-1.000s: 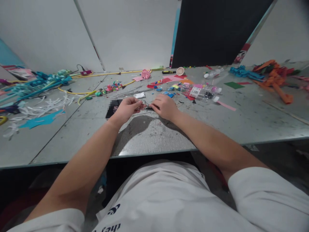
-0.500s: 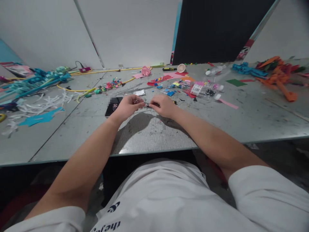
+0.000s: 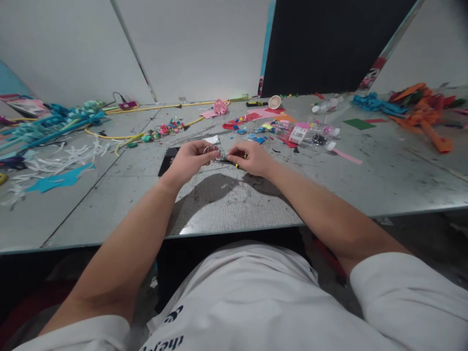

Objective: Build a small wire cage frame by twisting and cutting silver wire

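Note:
My left hand (image 3: 195,160) is closed in a pinch on a small loop of thin, shiny wire (image 3: 220,154), held just above the table. Close by on the right, my right hand (image 3: 252,158) has its fingers curled round a small black-and-yellow tool (image 3: 239,166). Its dark end points toward the wire. Most of the tool is hidden by the fingers, so its exact kind cannot be made out. A dark phone (image 3: 166,162) lies partly behind my left hand.
Clear plastic bottles (image 3: 303,134) and coloured paper scraps lie behind my right hand. White strips (image 3: 69,158) and blue paper (image 3: 60,179) are on the left. Orange material (image 3: 424,114) is piled at the far right. The grey table (image 3: 234,209) meets a wall at the back.
The yellow parts of the tool now show at my right fingers, where a dark, thin end showed before. The wire loop has turned slightly in my left hand.

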Available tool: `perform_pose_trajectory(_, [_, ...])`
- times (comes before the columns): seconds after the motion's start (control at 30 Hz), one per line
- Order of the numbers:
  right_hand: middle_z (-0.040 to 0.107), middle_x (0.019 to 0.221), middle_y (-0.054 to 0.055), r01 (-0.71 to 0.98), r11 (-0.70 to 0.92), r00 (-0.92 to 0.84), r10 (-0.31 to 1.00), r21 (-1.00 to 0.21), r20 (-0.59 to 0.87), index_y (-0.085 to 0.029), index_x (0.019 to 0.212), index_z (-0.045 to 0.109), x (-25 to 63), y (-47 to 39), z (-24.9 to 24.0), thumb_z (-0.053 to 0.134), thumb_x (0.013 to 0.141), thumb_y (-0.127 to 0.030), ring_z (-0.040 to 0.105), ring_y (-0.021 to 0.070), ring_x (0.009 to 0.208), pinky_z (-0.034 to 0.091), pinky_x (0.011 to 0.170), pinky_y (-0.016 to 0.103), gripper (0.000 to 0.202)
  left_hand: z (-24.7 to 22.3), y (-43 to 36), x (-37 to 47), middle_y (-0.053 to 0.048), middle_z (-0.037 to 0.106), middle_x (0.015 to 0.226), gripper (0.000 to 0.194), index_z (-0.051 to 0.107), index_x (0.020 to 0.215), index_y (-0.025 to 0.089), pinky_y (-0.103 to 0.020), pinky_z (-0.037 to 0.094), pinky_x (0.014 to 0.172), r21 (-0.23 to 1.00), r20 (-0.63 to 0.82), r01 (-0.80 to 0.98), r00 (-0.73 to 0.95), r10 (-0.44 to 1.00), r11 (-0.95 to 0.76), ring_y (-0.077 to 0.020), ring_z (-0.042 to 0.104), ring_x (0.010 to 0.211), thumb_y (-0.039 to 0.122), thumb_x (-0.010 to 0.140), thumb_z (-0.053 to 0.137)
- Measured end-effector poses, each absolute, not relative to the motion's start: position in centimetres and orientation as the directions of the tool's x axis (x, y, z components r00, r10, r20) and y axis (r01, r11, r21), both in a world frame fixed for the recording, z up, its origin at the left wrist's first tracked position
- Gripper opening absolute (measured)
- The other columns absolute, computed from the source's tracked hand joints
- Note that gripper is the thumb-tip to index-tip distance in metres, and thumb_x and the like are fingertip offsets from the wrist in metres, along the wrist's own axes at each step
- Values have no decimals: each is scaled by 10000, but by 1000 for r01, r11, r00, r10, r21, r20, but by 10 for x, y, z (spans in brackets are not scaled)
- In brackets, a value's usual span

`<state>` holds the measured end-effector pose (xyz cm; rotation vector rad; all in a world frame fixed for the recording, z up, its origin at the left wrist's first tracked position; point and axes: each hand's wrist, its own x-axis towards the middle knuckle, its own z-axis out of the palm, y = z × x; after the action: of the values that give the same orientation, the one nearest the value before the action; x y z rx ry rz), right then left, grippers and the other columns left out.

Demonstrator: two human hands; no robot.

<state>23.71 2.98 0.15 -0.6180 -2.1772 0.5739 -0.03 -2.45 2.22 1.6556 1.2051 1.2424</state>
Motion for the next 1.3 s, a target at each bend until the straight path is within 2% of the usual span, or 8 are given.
perform_pose_trajectory(0.17, [707, 770, 5, 37, 681, -633, 583, -732, 510, -180, 1098, 672, 234, 19, 4, 667, 992, -293, 645, 155, 716, 519, 684, 290, 154, 28, -32, 1, -53, 798, 842, 270, 827, 854, 220, -278, 534, 666, 916, 327, 221, 79, 942, -336, -154, 662, 703, 486, 898, 846])
perform_pose_trajectory(0.3, [640, 647, -49, -107, 586, -674, 551, -803, 492, -200, 1033, 612, 227, 6, 8, 683, 1031, -362, 572, 112, 577, 494, 583, 243, 177, 34, -39, 3, -42, 768, 766, 254, 821, 797, 219, -270, 507, 605, 903, 370, 212, 56, 927, -373, -142, 612, 632, 417, 953, 790])
perform_pose_trajectory(0.4, [619, 612, -54, -171, 533, -680, 545, -829, 491, -202, 945, 593, 223, -2, 13, 671, 1074, -449, 545, 94, 529, 476, 547, 231, 290, 38, -43, 6, -37, 753, 725, 239, 821, 786, 207, -256, 509, 573, 900, 380, 205, 59, 923, -384, -133, 600, 598, 385, 945, 799])
perform_pose_trajectory(0.5, [600, 595, -62, -244, 467, -668, 555, -850, 497, -188, 914, 623, 221, -9, 18, 746, 1042, -513, 532, 81, 521, 445, 520, 212, 370, 40, -47, 7, -34, 752, 723, 242, 820, 777, 205, -239, 506, 556, 906, 378, 179, 72, 923, -384, -123, 608, 592, 380, 943, 798])
perform_pose_trajectory(0.57, [619, 606, -57, -293, 400, -662, 570, -868, 486, -173, 913, 656, 220, -14, 21, 805, 1009, -484, 539, 74, 531, 442, 520, 203, 358, 42, -49, 8, -31, 750, 723, 247, 820, 772, 206, -230, 483, 528, 909, 376, 164, 68, 924, -383, -116, 597, 575, 382, 943, 796])
perform_pose_trajectory(0.77, [685, 658, -36, -307, 308, -697, 572, -900, 433, -166, 887, 664, 221, -28, 28, 856, 965, -351, 571, 70, 552, 465, 518, 195, 279, 51, -60, 7, -20, 727, 679, 253, 825, 725, 205, -202, 450, 499, 909, 382, 138, 104, 919, -393, -95, 583, 549, 350, 932, 835])
perform_pose_trajectory(1.17, [661, 708, -39, -402, 180, -736, 520, -898, 434, -162, 956, 688, 219, -49, 36, 867, 977, -337, 576, 65, 617, 469, 562, 190, 251, 73, -81, 5, -30, 689, 630, 257, 845, 720, 208, -227, 452, 466, 925, 363, 44, 183, 914, -377, -106, 604, 517, 412, 847, 934])
perform_pose_trajectory(1.3, [667, 713, -38, -427, 137, -721, 544, -894, 428, -175, 950, 681, 216, -52, 34, 878, 966, -330, 575, 69, 613, 462, 567, 202, 252, 76, -85, 7, -30, 701, 641, 255, 838, 723, 199, -232, 440, 468, 928, 366, 16, 167, 916, -373, -101, 615, 506, 384, 880, 919])
